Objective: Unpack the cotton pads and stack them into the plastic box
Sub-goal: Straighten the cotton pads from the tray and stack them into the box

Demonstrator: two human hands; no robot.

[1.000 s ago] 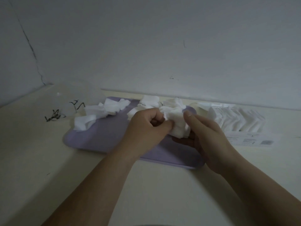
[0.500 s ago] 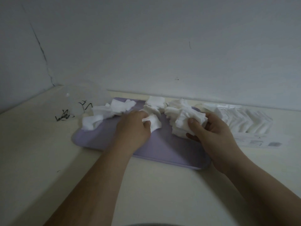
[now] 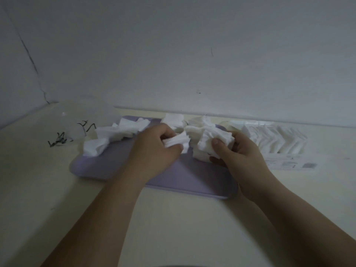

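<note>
While both hands work over the purple tray (image 3: 183,180), the left hand (image 3: 152,151) pinches a small fanned stack of cotton pads (image 3: 176,142) between thumb and curled fingers. Right hand (image 3: 244,157) grips a larger rumpled bunch of pads (image 3: 210,141), thumb on top; the two lots nearly touch. More loose pads (image 3: 115,134) lie heaped along the tray's far-left part. Opened packet (image 3: 279,141) with rows of pads sits on the desk (image 3: 173,218) just right of the tray, near the wall (image 3: 192,54). Far left: faint clear plastic shape (image 3: 77,120) with black twig-like marks; cannot tell whether it is the box.
</note>
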